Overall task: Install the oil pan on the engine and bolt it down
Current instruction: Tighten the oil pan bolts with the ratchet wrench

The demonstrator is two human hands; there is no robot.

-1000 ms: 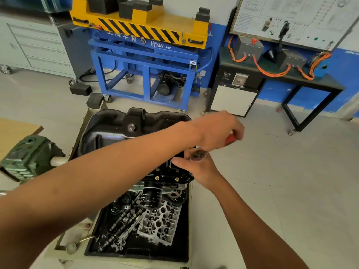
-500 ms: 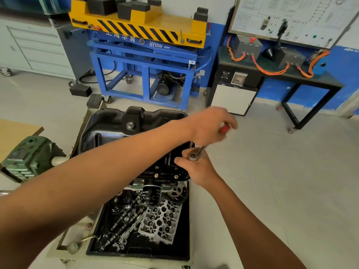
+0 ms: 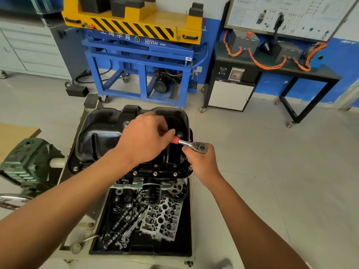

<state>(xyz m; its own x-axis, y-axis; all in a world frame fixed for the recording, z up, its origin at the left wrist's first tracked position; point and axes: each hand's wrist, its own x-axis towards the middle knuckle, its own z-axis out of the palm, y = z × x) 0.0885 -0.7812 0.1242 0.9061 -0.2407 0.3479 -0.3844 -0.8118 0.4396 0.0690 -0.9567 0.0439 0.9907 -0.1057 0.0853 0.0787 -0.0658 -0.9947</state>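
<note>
While the glossy black oil pan [image 3: 108, 133] sat on the engine [image 3: 124, 184], its stepped sump facing up and brass-coloured bolts [image 3: 155, 173] showing along its near flange, the left hand [image 3: 143, 140] gripped the red handle of a ratchet [image 3: 194, 145] above the pan's right side, fingers curled round it. The right hand [image 3: 202, 164] pinched the ratchet's chrome head at the pan's right edge. Below the near flange, a black tray [image 3: 174, 249] held a cylinder head [image 3: 163, 218] and a camshaft [image 3: 124, 218].
</note>
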